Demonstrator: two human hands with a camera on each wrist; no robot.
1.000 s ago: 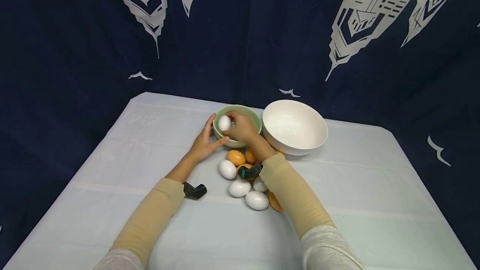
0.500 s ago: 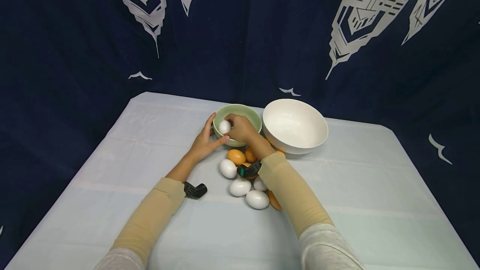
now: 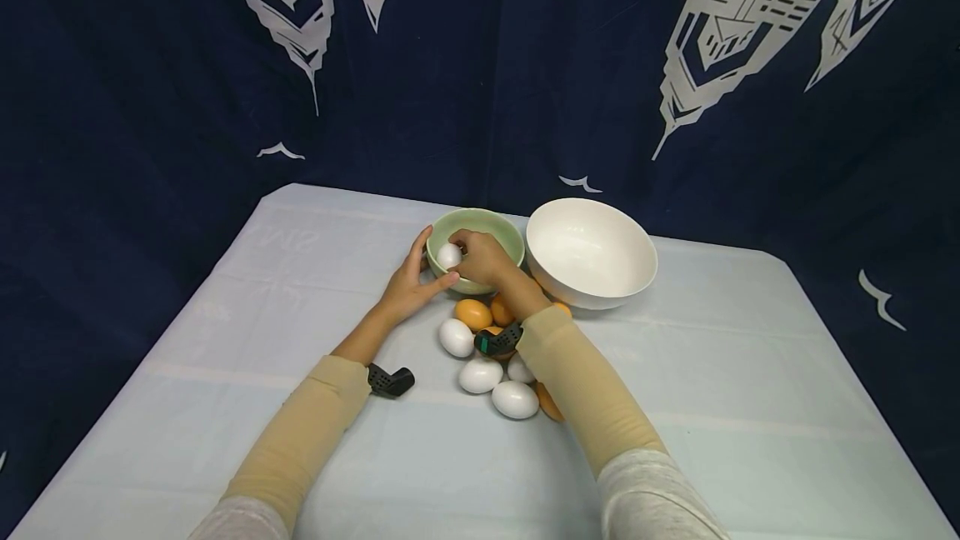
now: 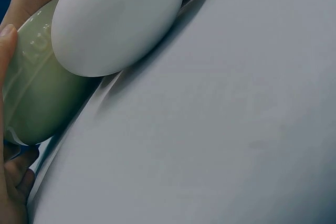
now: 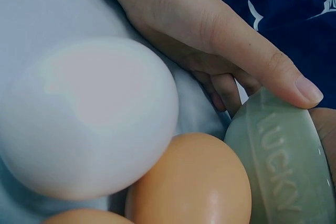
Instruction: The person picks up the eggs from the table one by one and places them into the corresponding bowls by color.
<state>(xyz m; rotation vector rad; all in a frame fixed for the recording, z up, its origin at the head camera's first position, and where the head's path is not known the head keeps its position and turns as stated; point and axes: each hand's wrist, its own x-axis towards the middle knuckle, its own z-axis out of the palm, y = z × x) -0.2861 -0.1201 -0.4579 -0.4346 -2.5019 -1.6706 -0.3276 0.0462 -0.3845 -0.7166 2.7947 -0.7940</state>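
My left hand [image 3: 407,288] grips the pale green bowl [image 3: 480,221] at its left side, thumb at the near rim and fingers round the far left. In the right wrist view the thumb [image 5: 307,88] lies on the rim, over raised lettering on the bowl's wall. My right hand [image 3: 486,258] reaches over the bowl and pinches a white egg [image 3: 449,255] inside it. The fingertips behind that egg are partly hidden. Below my right wrist lie several white eggs [image 3: 514,399] and orange-brown eggs [image 3: 473,314], some hidden by the forearm.
A larger white bowl [image 3: 591,252] stands right beside the green one, near the table's far edge. A pale cloth covers the table [image 3: 750,407]. Behind it hangs a dark blue curtain [image 3: 450,90] with white prints. Black wrist devices [image 3: 390,382] are worn on both arms.
The white egg in my right hand has sunk slightly lower into the green bowl. My left hand keeps its grip, and the other eggs stay where they were.
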